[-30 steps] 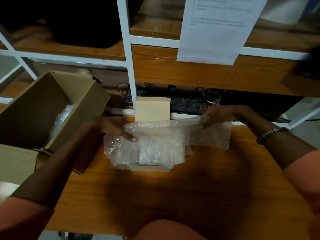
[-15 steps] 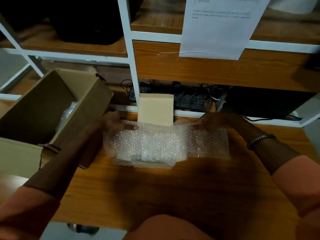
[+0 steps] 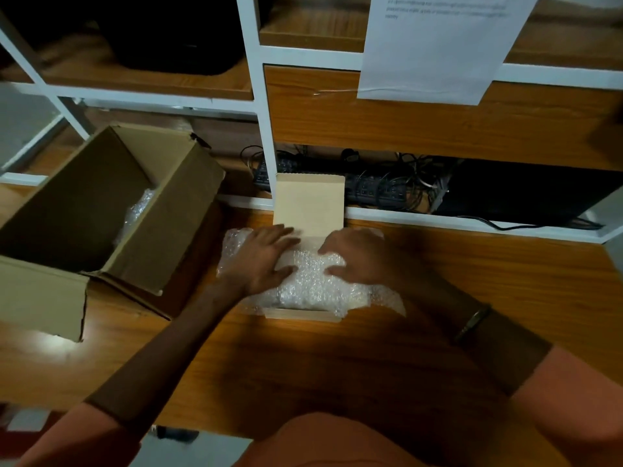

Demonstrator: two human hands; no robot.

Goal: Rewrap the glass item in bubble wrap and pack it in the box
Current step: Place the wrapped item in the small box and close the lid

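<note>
My left hand [image 3: 264,261] lies flat on the bubble wrap [image 3: 313,281], fingers straight and a little spread, their tips reaching the far edge of the bundle; the thumb points inward along the top of it. My right hand [image 3: 357,257] lies beside it, fingers also extended and slightly apart, pressing down on the wrap from the right. The two hands are close but not touching, with a strip of wrap showing between them. Neither pinches anything that I can see.

Under my palms the wrap is folded into a thick, cloudy bundle. The glass item must be judged hidden: I cannot make it out through the bubbles. The bundle sits in the small box [image 3: 303,313], whose pale front edge shows below the wrap and whose lid [image 3: 309,203] stands up behind my fingertips. Loose wrap spills out past the small box on the left and right onto the desk [image 3: 472,281].

There is a band [image 3: 473,320] on my right wrist.

To the left, an open carton [image 3: 188,210] stands on the desk, well apart from the bundle, with more bubble wrap inside it. Behind, a white-framed shelf [image 3: 256,96] carries a hanging paper [image 3: 435,48]; it has a few printed lines at the top, too blurred to read. Below it lie power strips [image 3: 367,190] and tangled cables. I see no brand or label anywhere.
</note>
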